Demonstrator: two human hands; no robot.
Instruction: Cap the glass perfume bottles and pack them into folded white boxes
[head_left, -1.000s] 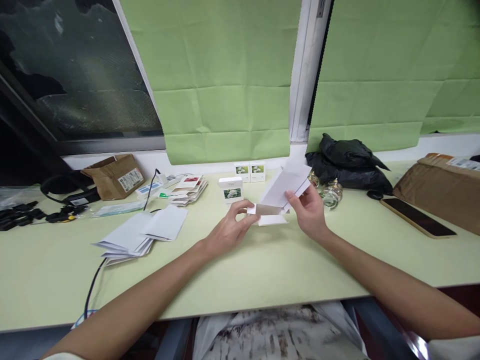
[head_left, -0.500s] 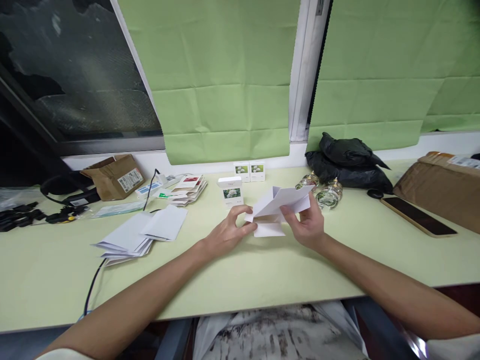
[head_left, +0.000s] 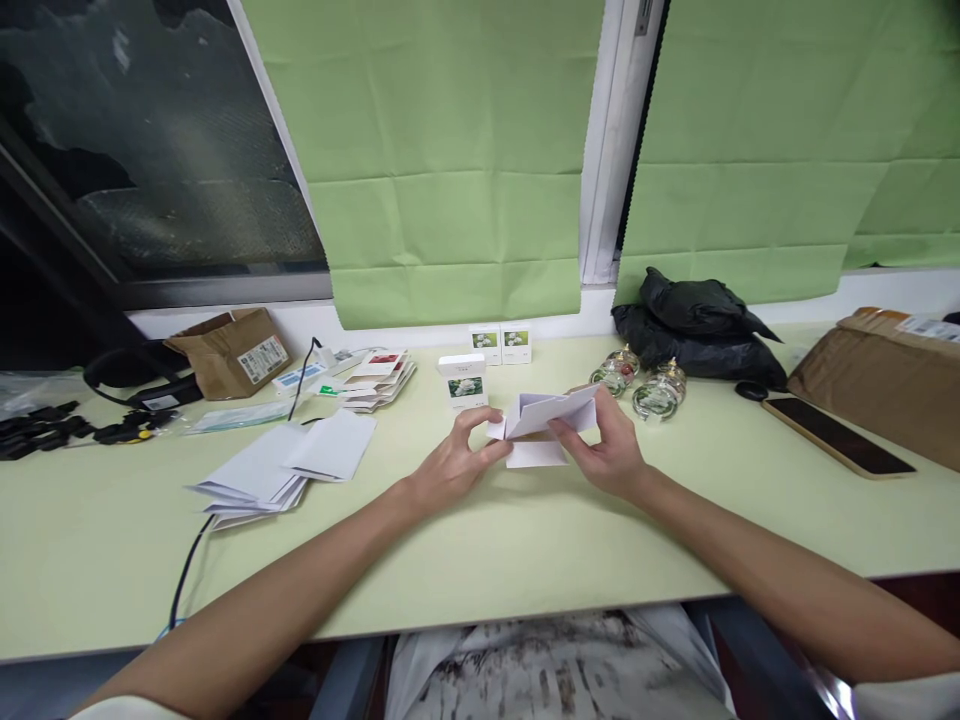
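Observation:
Both my hands hold a white folded carton blank (head_left: pixel 546 413) just above the pale green table (head_left: pixel 480 540), at its middle. My left hand (head_left: pixel 457 460) pinches its left end with thumb and fingers. My right hand (head_left: pixel 606 450) grips its right side, fingers curled over the top flap. A lower flap of the blank rests on the table. A small white box with a flower picture (head_left: pixel 463 379) stands just behind my left hand.
A stack of flat white blanks (head_left: pixel 281 465) lies at left, with a black cable (head_left: pixel 187 560) beside it. Two small flower boxes (head_left: pixel 500 342), two glass bottles (head_left: pixel 637 385), a black bag (head_left: pixel 697 320), a phone (head_left: pixel 836 435) and brown parcels (head_left: pixel 877 375) sit further back.
My right hand has lowered the raised blank toward the table and folded it flatter. My left hand has stayed at its left end.

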